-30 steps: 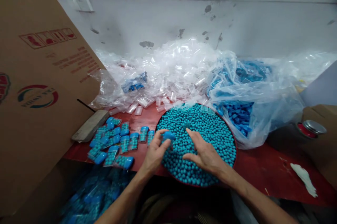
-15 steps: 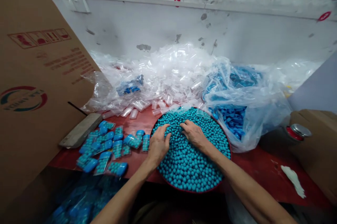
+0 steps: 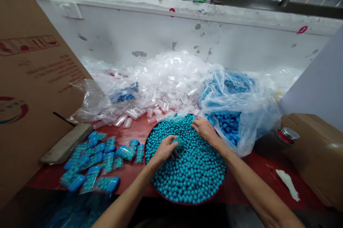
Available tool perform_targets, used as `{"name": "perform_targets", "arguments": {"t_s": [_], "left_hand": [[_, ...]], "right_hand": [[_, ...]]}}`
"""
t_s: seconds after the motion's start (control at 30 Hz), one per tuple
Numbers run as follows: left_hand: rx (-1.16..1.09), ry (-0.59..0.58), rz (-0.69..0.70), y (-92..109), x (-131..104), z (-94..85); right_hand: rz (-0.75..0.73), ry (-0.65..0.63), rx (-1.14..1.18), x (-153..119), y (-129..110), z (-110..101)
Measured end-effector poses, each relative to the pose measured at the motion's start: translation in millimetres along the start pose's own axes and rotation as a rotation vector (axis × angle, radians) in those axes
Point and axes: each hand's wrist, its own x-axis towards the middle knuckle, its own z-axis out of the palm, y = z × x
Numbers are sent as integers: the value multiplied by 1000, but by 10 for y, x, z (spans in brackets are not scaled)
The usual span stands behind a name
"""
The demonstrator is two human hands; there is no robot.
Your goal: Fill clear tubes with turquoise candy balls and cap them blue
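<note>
My left hand: (image 3: 167, 147) low over the near-left part of the beads, thumb and fingers bent toward each other with little room between; something glassy seems to sit at the tips, but I cannot tell whether I grip it.
My right hand: (image 3: 205, 128) by the far right edge of the tray, fingers drawn in narrow; the tips are too small and turned away to tell if they pinch anything.
Turquoise beads: (image 3: 187, 174) spread across the round tray straight in front of me — probably set there so both hands reach them without stretching.
Round tray: (image 3: 197, 203) a thin dark red rim, which I take it stops the beads rolling over the red table (image 3: 241, 187).
Clear cases: (image 3: 171, 89) heaped behind the tray against the wall, some spilling toward its far rim, so they lie within easy reach.
Blue caps: (image 3: 229, 126) showing at the mouth of a clear plastic bag (image 3: 252, 114), which opens near my right hand, seemingly for that hand's convenience.
Filled packs: (image 3: 108, 162) bead-filled with blue tops, loosely grouped left of the tray — apart from the loose parts, likely to avoid mixing.
Cardboard box: (image 3: 40, 78) standing at far left, beyond a grey block (image 3: 66, 144).
</note>
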Motion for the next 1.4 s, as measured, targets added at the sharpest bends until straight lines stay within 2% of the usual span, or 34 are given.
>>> {"name": "perform_targets", "arguments": {"t_s": [0.13,0.27,0.37,0.43,0.47,0.53,0.6,0.7,0.83,0.97,1.13,1.2,1.3,1.37,1.4], "left_hand": [[-115,-44,-80,47,-56,-25],[-227,-129,-129,86,-88,-23],[-247,-136,-133,78,-86,4],[-246,-125,-123,59,-77,25],[-248,-124,-113,48,-72,34],[-257,-130,-89,31,-64,45],[-270,-144,-71,24,-61,46],[-289,-174,-67,31,-74,24],[-364,-239,-101,49,-143,-42],[-472,-289,-94,53,-212,-88],[-478,-271,-64,27,-224,-71],[-476,-267,-53,25,-230,-62],[-445,-267,-102,34,-241,-59],[-403,-257,-141,40,-240,-58],[-390,-251,-144,41,-236,-56]], "right_hand": [[42,36,-129,165,177,27],[31,24,-154,116,70,179],[-55,47,-75,14,2,202],[-132,102,38,-44,70,147],[-124,131,66,-68,142,103],[6,161,23,-100,338,11],[164,139,-73,-113,543,-48],[260,89,-135,-108,724,-31],[324,65,-175,-124,679,50],[374,129,-212,-186,614,61],[456,60,-187,-244,708,75],[462,85,-188,-268,717,61],[395,208,-116,-339,582,47],[199,227,27,-413,382,80],[68,188,114,-455,260,113]]}}
